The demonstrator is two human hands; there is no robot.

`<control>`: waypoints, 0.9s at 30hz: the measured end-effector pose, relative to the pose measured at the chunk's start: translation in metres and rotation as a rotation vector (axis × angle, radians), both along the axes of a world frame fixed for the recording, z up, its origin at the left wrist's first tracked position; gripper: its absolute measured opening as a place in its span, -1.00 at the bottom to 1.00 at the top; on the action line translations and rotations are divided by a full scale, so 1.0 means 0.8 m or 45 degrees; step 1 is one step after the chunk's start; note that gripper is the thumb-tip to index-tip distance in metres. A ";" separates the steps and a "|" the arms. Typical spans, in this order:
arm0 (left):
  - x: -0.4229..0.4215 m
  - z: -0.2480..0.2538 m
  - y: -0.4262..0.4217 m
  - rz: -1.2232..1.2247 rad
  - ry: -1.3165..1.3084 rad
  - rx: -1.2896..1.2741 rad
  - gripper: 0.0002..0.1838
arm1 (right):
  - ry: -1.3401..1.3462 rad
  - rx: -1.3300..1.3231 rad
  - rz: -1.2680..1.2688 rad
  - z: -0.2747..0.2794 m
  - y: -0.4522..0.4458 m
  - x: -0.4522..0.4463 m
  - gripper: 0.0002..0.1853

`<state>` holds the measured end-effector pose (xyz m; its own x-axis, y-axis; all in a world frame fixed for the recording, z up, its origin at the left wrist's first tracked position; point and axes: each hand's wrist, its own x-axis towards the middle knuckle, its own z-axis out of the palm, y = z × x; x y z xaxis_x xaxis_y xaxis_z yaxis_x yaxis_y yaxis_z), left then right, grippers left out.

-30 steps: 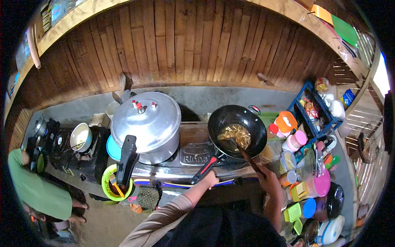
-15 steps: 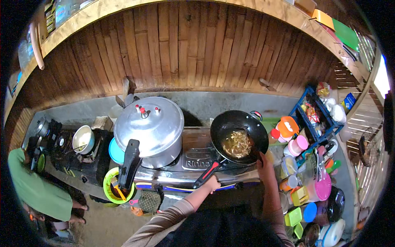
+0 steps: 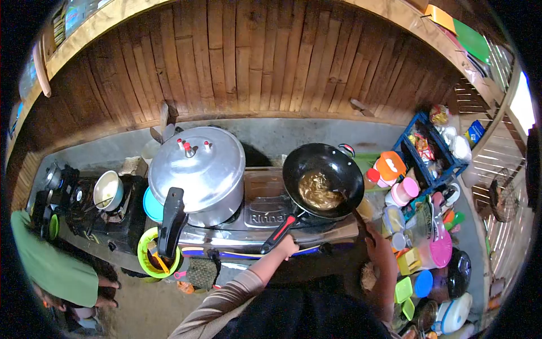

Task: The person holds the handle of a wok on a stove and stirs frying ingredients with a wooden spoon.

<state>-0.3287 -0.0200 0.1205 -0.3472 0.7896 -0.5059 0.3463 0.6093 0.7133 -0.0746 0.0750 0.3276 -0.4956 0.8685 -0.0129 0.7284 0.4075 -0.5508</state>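
Note:
A black wok [image 3: 319,164] with a red-and-black handle [image 3: 279,233] stands on the right of the stove, holding brown liquid and pale strips of food [image 3: 319,191]. My left hand [image 3: 288,247] is curled closed at the stove's front, right beside the handle; what its fingers grip, if anything, is hidden. In my right hand [image 3: 379,244], right of the stove, is a dark, long-handled cooking utensil [image 3: 363,222]. It reaches towards the wok's right rim, and its working end is hard to make out among the food.
A large pressure cooker [image 3: 197,164] covers the stove's left side, its handle jutting forward. A yellow-green bowl [image 3: 142,261] stands below it. Several tubs and jars, including a pink-lidded one [image 3: 440,248], crowd the right. A person in green [image 3: 56,257] is at the far left.
My right hand has drawn down and right from the wok's rim, bringing the dark utensil into clearer view. The food in the wok has shifted. My left hand stays beside the handle.

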 end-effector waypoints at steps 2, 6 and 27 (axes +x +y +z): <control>0.000 0.011 -0.002 -0.040 0.052 -0.044 -0.75 | 0.014 -0.036 0.015 0.003 -0.009 0.013 -0.58; 0.003 0.007 -0.005 0.009 -0.004 0.080 -0.70 | -0.009 0.057 0.058 0.018 -0.024 0.035 -0.58; 0.000 0.026 -0.007 -0.033 0.050 -0.059 -0.67 | 0.080 -0.058 0.189 0.014 -0.015 0.019 -0.59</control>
<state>-0.3285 -0.0258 0.1411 -0.3471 0.7746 -0.5286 0.3898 0.6318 0.6699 -0.0598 0.0631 0.3392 -0.6197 0.7847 -0.0155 0.6254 0.4818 -0.6138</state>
